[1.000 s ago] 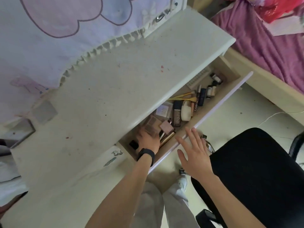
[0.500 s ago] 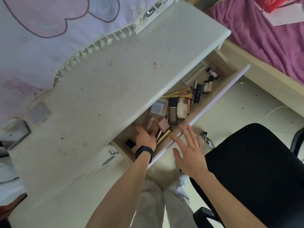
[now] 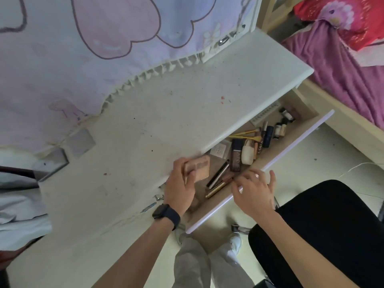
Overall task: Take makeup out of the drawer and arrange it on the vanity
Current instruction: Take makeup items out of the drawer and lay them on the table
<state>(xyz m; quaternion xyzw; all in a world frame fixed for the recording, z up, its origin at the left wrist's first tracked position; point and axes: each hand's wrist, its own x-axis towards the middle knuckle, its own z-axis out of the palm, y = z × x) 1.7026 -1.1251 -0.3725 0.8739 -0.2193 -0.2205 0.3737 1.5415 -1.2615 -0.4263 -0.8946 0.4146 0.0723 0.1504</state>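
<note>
Lifted from the drawer (image 3: 301,138), left hand (image 3: 178,188) grips palette (image 3: 199,168) (right hand (image 3: 253,192) loosely curled).

light: soft, even, moderately bright | shadows: faint, deepest inside the drawer (image 3: 291,146) under the vanity top (image 3: 145,132) | blur: slight smear on right hand (image 3: 252,192) | distortion: wide-angle bowing of far and right edges | focus: soft overall

The left hand (image 3: 179,183), earlier down inside the drawer, now grips a beige rectangular makeup palette (image 3: 198,168) raised at the white vanity top's (image 3: 145,125) edge. The right hand (image 3: 254,192), earlier flat, now bends its fingers over the white drawer front (image 3: 291,150).
</note>
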